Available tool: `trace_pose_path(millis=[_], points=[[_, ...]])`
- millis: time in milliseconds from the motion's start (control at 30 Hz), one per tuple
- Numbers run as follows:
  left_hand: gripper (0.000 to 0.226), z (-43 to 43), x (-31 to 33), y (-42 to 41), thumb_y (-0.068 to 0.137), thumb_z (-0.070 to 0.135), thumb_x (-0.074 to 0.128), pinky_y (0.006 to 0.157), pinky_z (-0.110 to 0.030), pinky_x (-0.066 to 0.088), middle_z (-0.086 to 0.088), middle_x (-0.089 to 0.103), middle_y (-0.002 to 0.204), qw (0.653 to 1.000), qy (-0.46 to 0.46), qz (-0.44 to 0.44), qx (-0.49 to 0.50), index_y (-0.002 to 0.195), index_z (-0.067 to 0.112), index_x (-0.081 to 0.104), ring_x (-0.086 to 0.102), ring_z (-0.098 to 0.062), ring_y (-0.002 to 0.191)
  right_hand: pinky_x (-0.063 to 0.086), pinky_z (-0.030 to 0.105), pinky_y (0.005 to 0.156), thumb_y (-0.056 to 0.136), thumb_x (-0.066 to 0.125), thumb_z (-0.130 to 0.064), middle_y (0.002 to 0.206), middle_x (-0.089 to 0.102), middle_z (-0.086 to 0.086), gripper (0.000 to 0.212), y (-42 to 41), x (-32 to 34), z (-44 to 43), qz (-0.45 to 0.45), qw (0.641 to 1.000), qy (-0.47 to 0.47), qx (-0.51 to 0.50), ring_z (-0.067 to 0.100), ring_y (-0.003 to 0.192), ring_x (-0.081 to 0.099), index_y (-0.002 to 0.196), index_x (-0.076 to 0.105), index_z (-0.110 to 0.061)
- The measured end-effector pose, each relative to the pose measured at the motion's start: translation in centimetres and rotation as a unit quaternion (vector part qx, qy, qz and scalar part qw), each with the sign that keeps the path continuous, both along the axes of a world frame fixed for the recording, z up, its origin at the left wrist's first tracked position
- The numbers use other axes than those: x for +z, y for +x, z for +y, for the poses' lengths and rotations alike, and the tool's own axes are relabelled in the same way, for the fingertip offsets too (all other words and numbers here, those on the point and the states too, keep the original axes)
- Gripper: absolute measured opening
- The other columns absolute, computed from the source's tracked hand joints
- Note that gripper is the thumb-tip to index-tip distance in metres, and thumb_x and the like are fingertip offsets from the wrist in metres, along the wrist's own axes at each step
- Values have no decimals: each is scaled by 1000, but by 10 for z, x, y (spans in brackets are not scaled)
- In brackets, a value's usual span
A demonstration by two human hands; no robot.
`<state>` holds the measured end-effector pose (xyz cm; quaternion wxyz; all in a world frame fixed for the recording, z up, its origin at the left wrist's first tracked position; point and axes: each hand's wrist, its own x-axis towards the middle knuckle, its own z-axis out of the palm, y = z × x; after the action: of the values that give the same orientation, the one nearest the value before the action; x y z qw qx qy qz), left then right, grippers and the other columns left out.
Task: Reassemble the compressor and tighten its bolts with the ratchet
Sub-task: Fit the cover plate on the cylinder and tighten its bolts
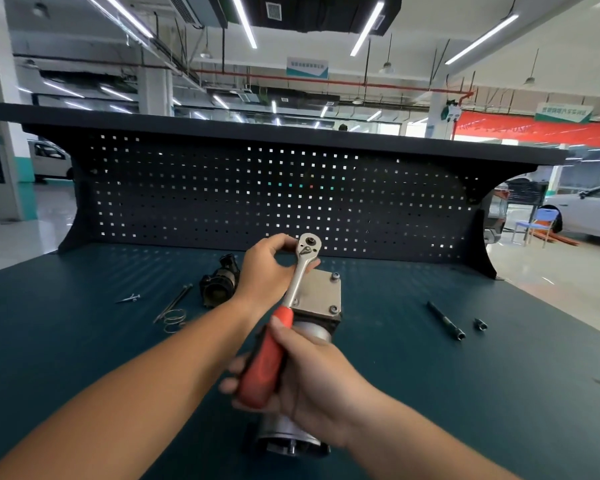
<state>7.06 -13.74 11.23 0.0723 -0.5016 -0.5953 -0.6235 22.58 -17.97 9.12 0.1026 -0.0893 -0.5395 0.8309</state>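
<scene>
The compressor (pixel 302 403) lies on the dark green tabletop (pixel 499 393) at centre, its long axis running near to far; the near end shows a round metal housing, and the far end carries a square plate (pixel 321 292) with bolts (pixel 335 276) at its right-hand corners. The right hand (pixel 309 375) is held above the compressor, fingers wrapped closed around the red grip of the ratchet (pixel 284 327). The ratchet shaft slants up and away to its chrome head, which is raised clear of the plate. The left hand (pixel 267 268) pinches that head between thumb and fingertips, the remaining fingers curled. Left of the compressor, from near to far, lie a coiled spring (pixel 174 319), two long thin bolts (pixel 175 301), a short screw (pixel 129 298) and a dark cylindrical component (pixel 220 284). Right of the compressor lie an extension bar (pixel 445 320) and, just beside it, a small socket (pixel 480 323). A dark perforated back panel (pixel 257 195) stands along the far edge of the tabletop.
</scene>
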Motion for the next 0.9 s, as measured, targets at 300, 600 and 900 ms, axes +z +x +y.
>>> trace_pose_path(millis=[300, 600, 900], points=[[21, 2, 6, -3, 65, 28, 86, 73, -36, 52, -1, 67, 76, 999, -10, 19, 43, 63, 25, 65, 61, -19, 76, 52, 24, 52, 85, 52, -36, 60, 65, 8, 23, 19, -1, 26, -107, 993, 57, -3, 21, 52, 65, 88, 48, -14], [20, -3, 13, -9, 70, 13, 82, 65, -16, 50, 10, 68, 71, 999, -36, 32, -2, 66, 23, 66, 62, -5, 69, 38, 16, 41, 65, 52, -70, 50, 53, -5, 59, 70, 70, 125, -252, 806, 513, -152, 11, 41, 50, 79, 59, -13], [21, -6, 12, -12, 71, 11, 81, 65, -8, 47, 18, 69, 66, 998, -36, -14, -58, 68, 27, 67, 64, 5, 67, 36, 17, 39, 92, 40, -54, 49, 50, -6, 42, 65, 66, 133, -242, 798, 546, -85, 11, 41, 47, 93, 59, -17]])
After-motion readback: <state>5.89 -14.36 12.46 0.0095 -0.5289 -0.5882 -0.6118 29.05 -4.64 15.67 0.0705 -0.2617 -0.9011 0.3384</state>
